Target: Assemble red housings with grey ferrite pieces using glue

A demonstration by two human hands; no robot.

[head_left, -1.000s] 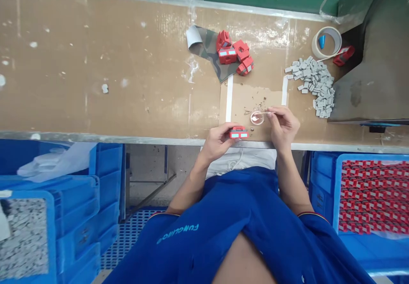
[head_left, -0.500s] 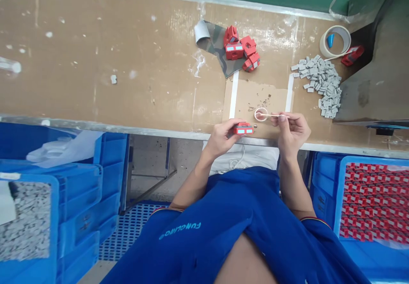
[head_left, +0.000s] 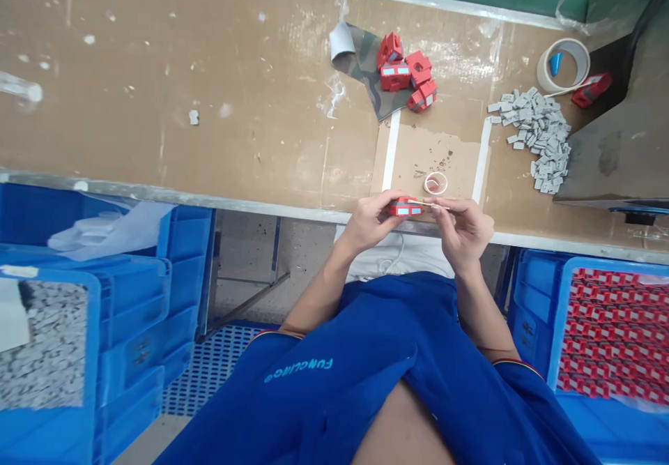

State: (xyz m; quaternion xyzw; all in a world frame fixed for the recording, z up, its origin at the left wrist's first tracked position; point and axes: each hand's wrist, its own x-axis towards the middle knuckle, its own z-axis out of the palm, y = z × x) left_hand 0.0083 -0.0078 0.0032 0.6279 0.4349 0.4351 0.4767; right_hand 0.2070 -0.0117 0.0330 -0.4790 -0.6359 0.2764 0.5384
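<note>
Near the table's front edge, my left hand (head_left: pixel 372 221) is closed on a red toy vehicle part (head_left: pixel 406 208) with pale windows and a grey strip. Between the fingers of my right hand (head_left: pixel 467 231) is a thin stick (head_left: pixel 424 203), like a cotton swab. Its far end lies over the top of the red part; whether it touches cannot be made out. Just beyond both hands stands a small round cup (head_left: pixel 435 184) with a little clear or pinkish content. Dark specks lie on the cardboard around the cup.
Several red parts (head_left: pixel 396 76) rest on a dark patterned sheet (head_left: pixel 368 50). At the right are a heap of small grey pieces (head_left: pixel 543 134), a tape roll (head_left: pixel 563 66) and a metal machine (head_left: pixel 617 151). Blue crates (head_left: pixel 562 325) flank me, one filled with red parts.
My right hand has moved the stick left, out of the cup and over to the red part. My left hand still holds that part. The camera view has shifted slightly.
</note>
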